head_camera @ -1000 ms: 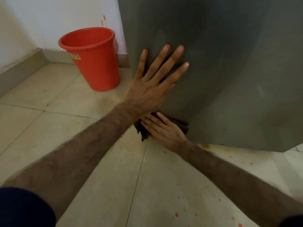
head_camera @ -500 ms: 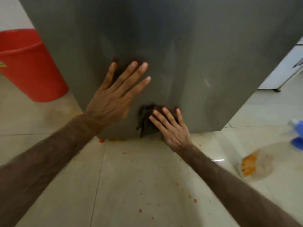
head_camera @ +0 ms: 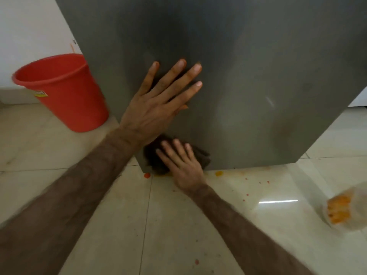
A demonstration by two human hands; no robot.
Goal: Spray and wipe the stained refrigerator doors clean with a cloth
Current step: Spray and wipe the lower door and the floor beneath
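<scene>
Refrigerator door wiped at its bottom edge

Grey metal refrigerator door (head_camera: 248, 76) ends just above the tiled floor (head_camera: 178, 225); open floor lies right. One dark brown cloth (head_camera: 156, 155) sits under the flat right hand (head_camera: 182, 165), fingers extended, pressing it. The left hand (head_camera: 156, 108) rests spread above. One red plastic bucket (head_camera: 63, 90) stands left.

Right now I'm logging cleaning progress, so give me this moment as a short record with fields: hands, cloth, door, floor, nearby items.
left hand: flat, fingers spread, braced on the door
right hand: pressing the cloth against the door's bottom edge
cloth: dark, bunched, low on the door
refrigerator door: grey, faint smudges showing
floor: pale tiles, orange and red spots below the door
bucket: red, left of the door
spray bottle: not in view
</scene>
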